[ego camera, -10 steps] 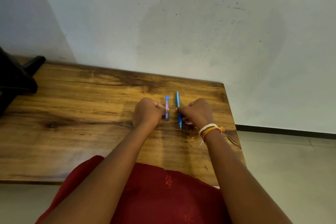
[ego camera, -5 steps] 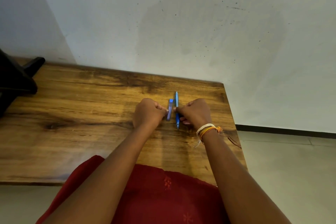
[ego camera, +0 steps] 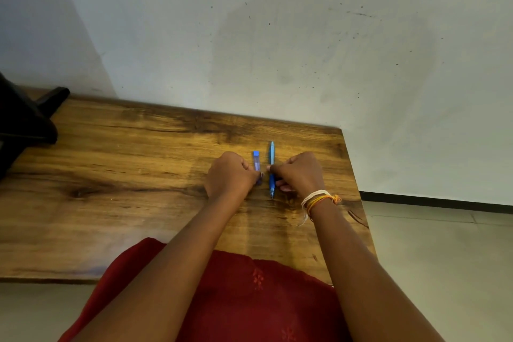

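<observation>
The left grip (ego camera: 231,175) and right grip (ego camera: 299,172) lie close together, knuckles up, each curled into a pinch.

The blue pen (ego camera: 271,158) is pointing its tip toward the near side, with its pale blue barrel running far and its darker blue grip section sitting nearer. The right hand (ego camera: 301,172) is pinching it at the middle. Just to its left, the cap (ego camera: 256,165), a short translucent violet-blue tube with a bright blue far end, is lying parallel to it across a narrow gap. Its near end is disappearing behind the left hand (ego camera: 231,175), which is pinching it.
</observation>
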Motion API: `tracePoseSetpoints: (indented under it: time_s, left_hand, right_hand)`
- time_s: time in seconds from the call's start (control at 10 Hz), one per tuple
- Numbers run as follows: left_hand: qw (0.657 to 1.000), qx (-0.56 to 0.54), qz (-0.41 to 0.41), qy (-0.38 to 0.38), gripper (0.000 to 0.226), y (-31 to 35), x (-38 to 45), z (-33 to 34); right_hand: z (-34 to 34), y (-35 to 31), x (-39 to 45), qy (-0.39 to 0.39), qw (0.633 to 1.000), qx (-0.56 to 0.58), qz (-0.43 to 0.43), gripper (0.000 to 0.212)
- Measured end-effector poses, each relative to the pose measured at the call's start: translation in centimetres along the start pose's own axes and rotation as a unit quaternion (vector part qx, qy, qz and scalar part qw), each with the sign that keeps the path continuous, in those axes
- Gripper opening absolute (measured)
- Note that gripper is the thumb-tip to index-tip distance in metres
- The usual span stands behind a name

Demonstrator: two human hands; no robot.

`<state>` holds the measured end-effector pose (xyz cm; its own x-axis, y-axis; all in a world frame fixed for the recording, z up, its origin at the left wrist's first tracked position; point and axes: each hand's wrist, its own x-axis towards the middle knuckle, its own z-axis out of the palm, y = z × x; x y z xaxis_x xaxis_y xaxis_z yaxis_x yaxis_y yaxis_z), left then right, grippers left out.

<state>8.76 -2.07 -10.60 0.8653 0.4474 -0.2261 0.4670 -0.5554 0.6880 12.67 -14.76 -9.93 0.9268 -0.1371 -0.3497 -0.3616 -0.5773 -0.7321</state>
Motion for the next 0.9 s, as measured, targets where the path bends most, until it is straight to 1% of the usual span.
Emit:
tracePoseSetpoints:
  time_s: [0.2, 0.3, 0.4, 0.5, 0.6, 0.7, 0.8, 0.9]
  left_hand:
    - [1.000, 0.006, 0.005, 0.015, 0.022, -0.2, 0.3, 0.6]
    - [0.999, 0.000, 0.029, 0.018, 0.023, -0.4, 0.6, 0.6]
    - [0.995, -0.024, 0.084, 0.046, 0.005, -0.9, 1.3, 0.1]
    - [0.990, -0.049, 0.127, 0.031, 0.029, -2.5, 1.9, -0.4]
    - [0.983, -0.041, 0.180, 0.009, 0.041, -3.7, 1.5, -0.4]
    - [0.979, -0.004, 0.203, -0.003, 0.046, -3.8, 1.5, -0.5]
    - [0.979, 0.045, 0.197, -0.020, 0.052, -2.9, 1.3, -1.1]
    - [0.967, 0.126, 0.222, -0.027, 0.056, -3.2, 0.8, -0.1]
  right_hand:
    - [0.0, -0.3, 0.0, -0.002, 1.000, -0.006, 0.006, 0.023]
    - [-0.1, -0.3, 0.1, -0.011, 1.000, 0.004, 0.019, 0.026]
    - [-0.3, -0.4, 0.3, -0.013, 0.998, 0.039, 0.037, 0.032]
    - [-0.4, 0.1, 0.0, -0.012, 0.996, 0.073, 0.045, 0.031]
    - [-0.4, 1.1, 0.2, -0.001, 0.994, 0.103, 0.046, 0.035]
    - [-0.7, 0.9, 0.3, -0.027, 0.990, 0.128, 0.052, 0.042]
    - [-0.8, 0.2, 0.1, -0.018, 0.993, 0.107, 0.043, 0.043]
    - [-0.5, 0.7, -0.1, -0.012, 0.994, 0.097, 0.047, 0.044]
